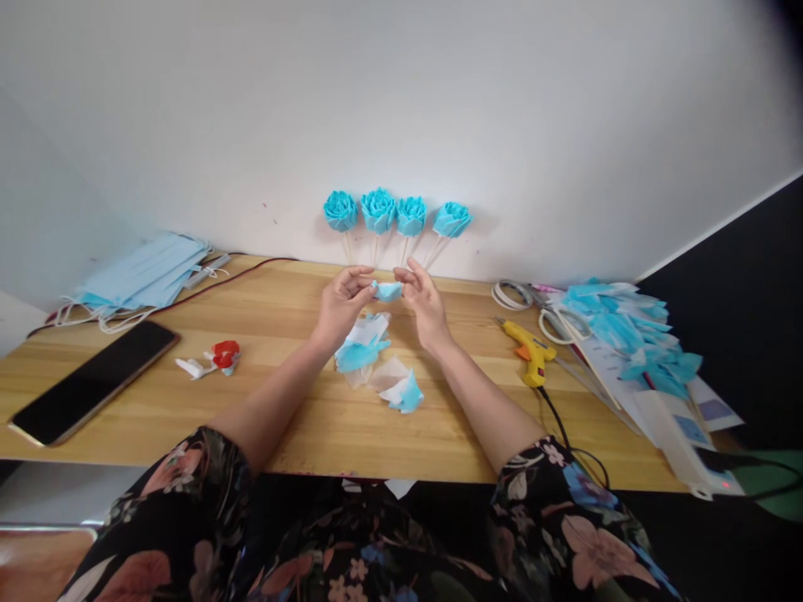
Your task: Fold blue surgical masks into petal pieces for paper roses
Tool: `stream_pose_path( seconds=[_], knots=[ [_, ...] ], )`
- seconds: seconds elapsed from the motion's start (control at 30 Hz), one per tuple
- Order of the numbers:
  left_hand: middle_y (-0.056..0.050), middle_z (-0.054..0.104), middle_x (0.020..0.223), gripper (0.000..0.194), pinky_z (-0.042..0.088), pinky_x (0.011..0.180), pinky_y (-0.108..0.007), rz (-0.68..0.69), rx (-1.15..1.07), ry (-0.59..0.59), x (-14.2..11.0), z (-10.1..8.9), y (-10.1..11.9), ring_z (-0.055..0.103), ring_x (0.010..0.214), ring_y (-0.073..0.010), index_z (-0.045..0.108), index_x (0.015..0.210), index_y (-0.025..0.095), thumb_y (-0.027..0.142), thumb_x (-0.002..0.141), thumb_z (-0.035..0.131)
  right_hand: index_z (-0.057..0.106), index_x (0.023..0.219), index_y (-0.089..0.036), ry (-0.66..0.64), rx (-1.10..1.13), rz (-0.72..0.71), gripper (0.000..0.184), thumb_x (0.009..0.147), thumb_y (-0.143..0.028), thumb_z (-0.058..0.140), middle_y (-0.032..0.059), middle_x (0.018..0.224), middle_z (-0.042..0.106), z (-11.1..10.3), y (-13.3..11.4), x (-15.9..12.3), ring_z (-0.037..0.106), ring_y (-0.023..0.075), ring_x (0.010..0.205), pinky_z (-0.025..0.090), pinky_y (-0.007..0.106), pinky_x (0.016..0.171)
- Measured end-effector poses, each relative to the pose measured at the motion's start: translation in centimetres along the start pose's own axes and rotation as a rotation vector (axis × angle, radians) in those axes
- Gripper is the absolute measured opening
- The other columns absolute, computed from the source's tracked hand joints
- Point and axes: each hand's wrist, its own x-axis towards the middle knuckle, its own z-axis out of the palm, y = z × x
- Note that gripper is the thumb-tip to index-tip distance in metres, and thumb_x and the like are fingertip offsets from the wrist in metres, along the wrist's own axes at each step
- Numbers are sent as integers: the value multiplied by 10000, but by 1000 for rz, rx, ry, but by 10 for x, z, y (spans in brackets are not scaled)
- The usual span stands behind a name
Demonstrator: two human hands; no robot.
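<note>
My left hand (pixel 344 301) and my right hand (pixel 421 298) are raised over the wooden table (pixel 263 401), fingertips pinched on the two ends of a small blue fabric piece (pixel 387 290) held between them. Below the hands lie loose blue and white fabric scraps (pixel 376 364). Behind them, several blue fabric roses on sticks (pixel 395 213) lean against the white wall.
A stack of blue face masks (pixel 141 276) sits at the far left, a black phone (pixel 94 380) nearer. A small red and white item (pixel 217 358) lies left of centre. A yellow glue gun (pixel 532 347), scissors (pixel 555 322), tape rolls (pixel 511 294) and blue cuttings (pixel 633 330) fill the right.
</note>
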Motion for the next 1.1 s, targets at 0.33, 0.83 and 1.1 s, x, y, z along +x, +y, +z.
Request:
stream_pose_path(
  seconds=[0.33,0.83,1.1],
  knots=[
    [-13,716,825,395,549,636,-260,-79,-15,0,0,-2,-2,662,675,-132,641,1036,166,353,727,799,689,846,-222,62,-171,0,270,807,-487,715,-8,824,710,-1,5,-2,638,154,768,525,287,740],
    [-91,743,857,494,558,714,-257,-283,-164,-143,-1,-3,-7,690,782,-166,754,863,129,591,697,810,710,1039,-290,-78,-613,-448,173,931,-351,589,42,1037,756,4,-14,-11,643,242,1027,481,448,976],
    [-6,681,732,327,563,653,-247,-288,-209,-48,4,-10,-9,642,645,-111,693,795,137,379,671,874,682,1038,-302,-76,-542,-440,255,996,-424,462,40,1084,734,5,-26,-16,633,244,1107,470,471,1040]
  ],
)
